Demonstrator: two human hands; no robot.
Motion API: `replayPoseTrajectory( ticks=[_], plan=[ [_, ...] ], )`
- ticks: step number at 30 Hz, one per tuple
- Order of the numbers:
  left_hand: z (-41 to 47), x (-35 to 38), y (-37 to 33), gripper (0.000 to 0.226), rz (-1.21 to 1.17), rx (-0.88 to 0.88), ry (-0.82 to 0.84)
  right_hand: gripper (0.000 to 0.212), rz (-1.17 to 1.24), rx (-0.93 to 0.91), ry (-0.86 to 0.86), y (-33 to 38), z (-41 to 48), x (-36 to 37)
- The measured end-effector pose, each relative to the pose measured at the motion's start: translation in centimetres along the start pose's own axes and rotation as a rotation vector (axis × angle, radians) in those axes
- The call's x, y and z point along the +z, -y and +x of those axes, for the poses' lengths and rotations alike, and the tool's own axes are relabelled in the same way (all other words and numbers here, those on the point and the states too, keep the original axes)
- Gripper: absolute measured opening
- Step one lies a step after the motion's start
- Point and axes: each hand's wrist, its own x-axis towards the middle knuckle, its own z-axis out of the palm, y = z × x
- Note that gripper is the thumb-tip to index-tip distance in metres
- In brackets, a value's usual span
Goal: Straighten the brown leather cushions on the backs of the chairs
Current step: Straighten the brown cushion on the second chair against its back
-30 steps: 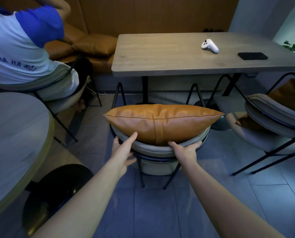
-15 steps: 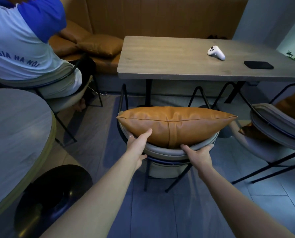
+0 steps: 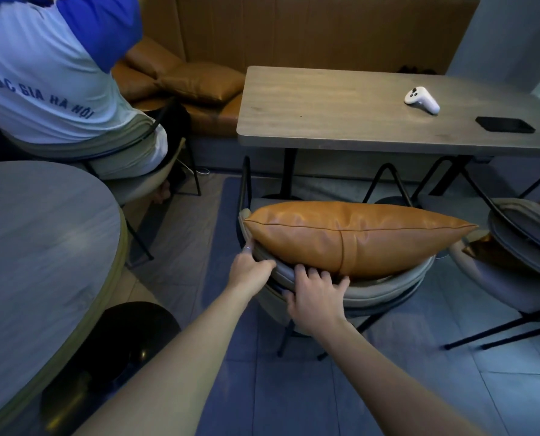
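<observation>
A long brown leather cushion lies lengthwise on top of the grey padded backrest of the chair in front of me. It sits nearly level, and its right end sticks out past the backrest. My left hand curls over the backrest's rim just below the cushion's left corner. Close beside it, my right hand rests flat on the backrest with its fingers apart and its fingertips at the cushion's lower edge. A second grey chair at the right has another brown cushion slumped low on its seat.
A rectangular wooden table behind the chair holds a white controller and a black phone. A person sits in a chair at the upper left. A round table stands to my left. Brown cushions lie on the bench.
My right hand has slid left along the backrest, close to my left hand. My left hand dropped from the cushion's lower edge onto the backrest rim. The view shifted left and closer.
</observation>
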Motion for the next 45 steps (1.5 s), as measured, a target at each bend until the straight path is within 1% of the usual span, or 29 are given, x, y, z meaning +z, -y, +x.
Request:
replayPoseTrajectory(
  ticks=[2, 4, 7, 9, 10, 13, 16, 17, 20, 25, 27, 30, 32, 37, 43, 45],
  plan=[
    [0.8, -0.3, -0.1, 0.072, 0.015, -0.030, 0.049, 0.042, -0.013, 0.064, -0.015, 1.2, 0.7, 0.1],
    [1.6, -0.5, -0.4, 0.080, 0.029, -0.051, 0.077, 0.040, 0.003, 0.106, -0.058, 2.0, 1.0, 0.4],
    [2.5, -0.5, -0.4, 0.102, 0.006, -0.086, 0.090, 0.036, 0.020, 0.112, -0.091, 2.1, 1.2, 1.1],
    [3.0, 0.0, 0.0, 0.107, -0.056, -0.104, 0.089, 0.031, 0.040, 0.097, -0.142, 1.5, 1.5, 1.5],
    [2.9, 0.2, 0.0, 0.106, -0.083, -0.095, 0.084, 0.028, 0.055, 0.095, -0.166, 1.3, 1.5, 1.6],
    [2.5, 0.5, 0.0, 0.105, -0.147, -0.069, 0.056, 0.022, 0.109, 0.100, -0.162, 1.2, 1.3, 1.8],
    [2.2, 0.4, 0.4, 0.103, -0.171, -0.065, 0.025, 0.020, 0.143, 0.095, -0.185, 1.6, 0.8, 2.0],
    [1.9, 0.3, 0.4, 0.100, -0.167, -0.074, 0.022, 0.020, 0.143, 0.095, -0.198, 1.6, 0.7, 2.1],
    [1.0, 0.0, 0.2, 0.082, -0.176, -0.092, 0.014, 0.021, 0.156, 0.089, -0.203, 1.5, 0.5, 2.1],
    [1.3, -0.4, 0.3, 0.094, -0.198, -0.072, 0.016, 0.033, 0.123, 0.100, -0.191, 1.8, 0.5, 1.7],
    [1.5, -0.5, 0.2, 0.097, -0.200, -0.074, 0.019, 0.035, 0.102, 0.102, -0.177, 1.9, 0.7, 1.6],
    [1.9, -0.5, 0.2, 0.095, -0.224, -0.068, 0.024, 0.030, 0.083, 0.063, -0.186, 1.8, 1.0, 2.0],
    [2.1, -0.6, 0.1, 0.096, -0.234, -0.061, 0.033, 0.029, 0.063, 0.063, -0.224, 1.7, 1.4, 2.3],
    [3.6, -1.2, -0.5, 0.093, -0.282, -0.075, 0.032, 0.033, 0.050, 0.072, -0.197, 2.5, 2.8, 1.9],
    [4.8, -1.2, -0.1, 0.089, -0.300, -0.048, 0.047, 0.033, 0.049, 0.074, -0.200, 2.6, 3.2, 1.9],
    [4.9, -1.1, 0.1, 0.091, -0.310, -0.040, 0.044, 0.029, 0.056, 0.058, -0.207, 2.5, 3.2, 2.0]
  ],
)
